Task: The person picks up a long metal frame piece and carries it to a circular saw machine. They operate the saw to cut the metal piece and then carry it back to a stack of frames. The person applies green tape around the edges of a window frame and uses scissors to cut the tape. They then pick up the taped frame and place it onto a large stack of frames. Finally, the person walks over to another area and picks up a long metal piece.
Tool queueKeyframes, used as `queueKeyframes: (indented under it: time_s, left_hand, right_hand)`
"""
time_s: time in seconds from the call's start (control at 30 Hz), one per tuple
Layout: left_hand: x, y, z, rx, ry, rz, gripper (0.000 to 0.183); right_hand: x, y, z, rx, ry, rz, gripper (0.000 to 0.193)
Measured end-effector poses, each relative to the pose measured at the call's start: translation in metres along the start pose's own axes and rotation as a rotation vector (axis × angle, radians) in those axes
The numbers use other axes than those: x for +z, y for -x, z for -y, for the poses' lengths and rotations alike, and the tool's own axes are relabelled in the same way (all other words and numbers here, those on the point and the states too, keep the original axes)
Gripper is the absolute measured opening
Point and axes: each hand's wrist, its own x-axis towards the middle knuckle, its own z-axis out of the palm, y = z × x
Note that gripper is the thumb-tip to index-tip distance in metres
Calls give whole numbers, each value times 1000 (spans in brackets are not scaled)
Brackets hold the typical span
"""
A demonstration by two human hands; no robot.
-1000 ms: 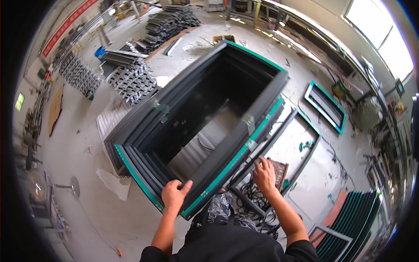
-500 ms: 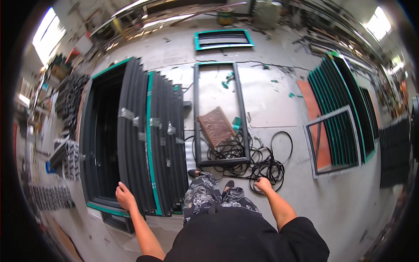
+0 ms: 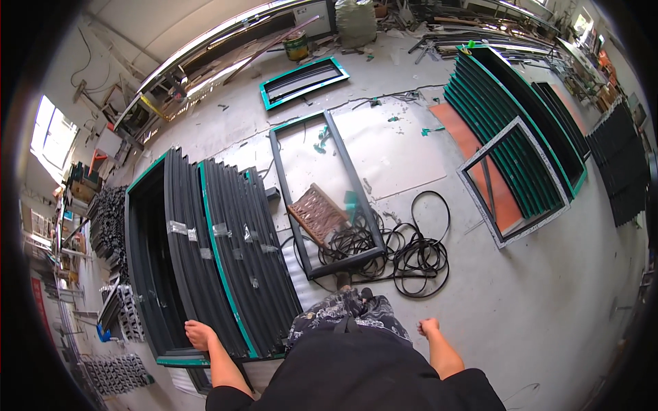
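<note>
My left hand [image 3: 199, 335] is loosely closed in front of the lower end of a row of dark grey window frames [image 3: 188, 274]. Nothing shows in its fingers; whether it touches a frame I cannot tell. Green strips and bits of clear tape mark the row. My right hand [image 3: 429, 327], curled closed with nothing visible in it, hangs over bare floor on my right. Nearest to that hand lies a tangle of black cord [image 3: 419, 266]. Ahead of my feet a single dark frame [image 3: 349, 164] lies on the floor, over some cord and beside a brown woven panel [image 3: 319, 214].
To the right, green-edged frames [image 3: 507, 137] lean in a row, with a silver-edged frame [image 3: 468, 181] in front. A smaller green-edged frame [image 3: 305, 81] lies farther off. Long bars [image 3: 480, 41] and a bucket [image 3: 296, 46] stand along the back.
My view has turned, so the frames on the floor appear tilted and shifted left. Both hands sit lower in view, and the left fingers look more curled.
</note>
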Motion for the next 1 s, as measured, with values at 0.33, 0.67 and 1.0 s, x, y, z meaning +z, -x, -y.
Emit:
queueKeyframes:
  time_s: [0.33,0.67,1.0]
  left_hand:
    - [-9,6,-4,-51,-43,110,46]
    - [-6,26,-47,33,-71,60,45]
    - [-36,221,-192,717,116,463,35]
  right_hand:
    - [80,14,99,-371,577,122,20]
    - [111,0,216,-565,159,291,17]
    - [14,1,212,-545,249,181,24]
